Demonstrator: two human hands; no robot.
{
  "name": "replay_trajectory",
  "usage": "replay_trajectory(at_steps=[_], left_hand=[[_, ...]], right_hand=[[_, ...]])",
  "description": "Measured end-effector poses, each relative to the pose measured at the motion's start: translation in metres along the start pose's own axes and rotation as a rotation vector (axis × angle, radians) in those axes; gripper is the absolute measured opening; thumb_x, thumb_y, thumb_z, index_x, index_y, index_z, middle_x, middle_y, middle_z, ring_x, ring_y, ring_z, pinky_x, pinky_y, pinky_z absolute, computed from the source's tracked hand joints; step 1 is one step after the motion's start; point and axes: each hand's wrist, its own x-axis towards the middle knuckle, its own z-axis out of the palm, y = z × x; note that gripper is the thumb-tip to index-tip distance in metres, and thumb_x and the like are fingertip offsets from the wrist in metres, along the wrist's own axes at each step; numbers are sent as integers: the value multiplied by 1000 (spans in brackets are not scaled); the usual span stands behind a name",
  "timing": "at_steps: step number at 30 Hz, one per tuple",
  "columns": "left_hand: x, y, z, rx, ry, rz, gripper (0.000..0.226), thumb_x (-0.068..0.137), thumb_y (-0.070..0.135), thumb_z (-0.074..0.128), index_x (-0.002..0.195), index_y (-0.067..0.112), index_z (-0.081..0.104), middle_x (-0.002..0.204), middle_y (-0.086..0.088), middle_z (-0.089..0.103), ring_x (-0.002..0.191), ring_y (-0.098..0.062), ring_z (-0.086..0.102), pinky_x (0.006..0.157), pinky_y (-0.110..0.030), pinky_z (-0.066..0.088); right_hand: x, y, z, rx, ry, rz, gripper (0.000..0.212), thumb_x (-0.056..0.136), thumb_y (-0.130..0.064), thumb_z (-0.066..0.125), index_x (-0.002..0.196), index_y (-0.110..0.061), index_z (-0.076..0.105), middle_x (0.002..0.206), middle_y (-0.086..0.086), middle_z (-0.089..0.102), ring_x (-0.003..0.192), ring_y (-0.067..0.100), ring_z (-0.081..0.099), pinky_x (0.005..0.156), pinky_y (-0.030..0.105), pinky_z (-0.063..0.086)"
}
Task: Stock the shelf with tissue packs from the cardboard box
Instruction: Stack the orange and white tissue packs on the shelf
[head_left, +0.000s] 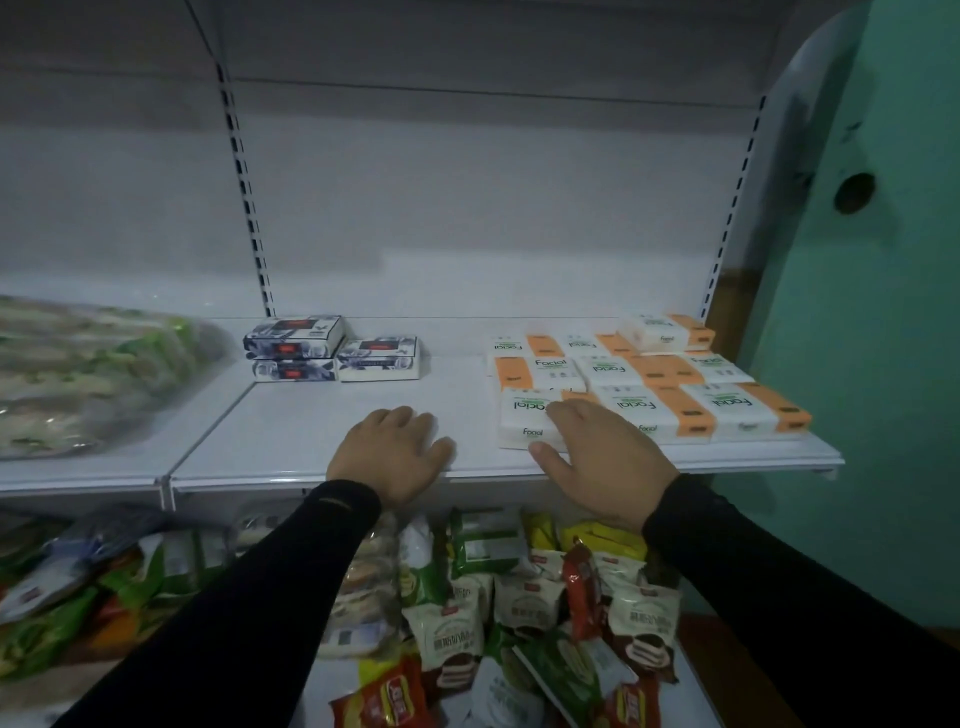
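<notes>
Up front on the white shelf (311, 441), the right hand (602, 457) lies flat with straight fingers on the nearest tissue pack (524, 415), beside other tissue packs (675, 395); the left hand (392, 452) rests open, fingers relaxed, on the bare shelf.

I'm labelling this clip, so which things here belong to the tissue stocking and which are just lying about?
Job: white-and-orange tissue packs; front pack under the right hand; shelf, left hand resting on it.

Lying about: dark-patterned boxes; clear bag at left; snack packets below.
</notes>
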Motion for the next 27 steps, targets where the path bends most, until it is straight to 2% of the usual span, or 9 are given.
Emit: replay_trajectory(at_steps=[3, 6, 8, 11, 14, 19, 23, 27], left_hand=[[1, -1, 1, 12, 14, 3, 61, 82, 60, 16, 112, 22, 53, 116, -2, 55, 113, -24, 46, 93, -37, 39], [2, -2, 3, 10, 23, 1, 64, 76, 62, 12, 106, 23, 53, 112, -2, 54, 110, -23, 47, 92, -36, 39], [3, -2, 5, 15, 31, 5, 64, 76, 62, 11, 107, 24, 52, 113, -1, 54, 109, -23, 46, 92, -37, 39], [4, -3, 6, 18, 39, 7, 63, 78, 62, 12, 108, 24, 52, 116, -1, 54, 108, -22, 46, 92, -36, 39], [4, -4, 6, 30, 47, 20, 65, 76, 63, 11, 109, 24, 52, 116, -2, 54, 108, -22, 46, 91, -36, 39], [7, -6, 8, 55, 53, 36, 65, 77, 62, 11, 110, 25, 51, 116, -2, 54, 107, -22, 45, 91, -37, 39], [7, -6, 8, 67, 50, 40, 62, 79, 61, 13, 111, 25, 51, 117, -2, 53, 109, -22, 45, 92, -37, 39], [6, -5, 8, 67, 58, 42, 68, 78, 62, 12, 117, 24, 51, 122, -2, 53, 113, -22, 45, 94, -36, 38]], right_hand=[[5, -2, 3, -23, -46, 1, 65, 99, -57, 26, 152, -20, 23, 140, 11, 40, 129, 27, 42, 104, 33, 37], [11, -2, 10, -70, -34, 7, 96, 78, -72, -6, 152, -20, 27, 141, 15, 39, 132, 30, 39, 109, 35, 32], [15, -1, 15, -93, -19, 18, 108, 71, -75, -16, 151, -18, 29, 143, 18, 40, 134, 32, 36, 113, 39, 28], [19, -1, 18, -106, -12, 40, 106, 69, -71, -14, 150, -17, 29, 147, 17, 37, 139, 31, 31, 115, 41, 24], [23, -1, 18, -85, 3, 47, 112, 68, -76, -17, 147, -15, 33, 143, 18, 42, 135, 32, 35, 113, 41, 28], [26, -5, 17, -45, 69, 63, 101, 75, -66, -10, 145, -12, 37, 142, 16, 45, 133, 32, 38, 112, 40, 30], [18, -5, 20, -22, 110, 48, 99, 81, -71, -9, 143, -12, 42, 143, 16, 44, 134, 31, 38, 112, 40, 31], [11, -2, 24, -22, 79, 35, 96, 81, -70, -5, 148, -14, 35, 150, 15, 37, 141, 31, 30, 118, 41, 22]])
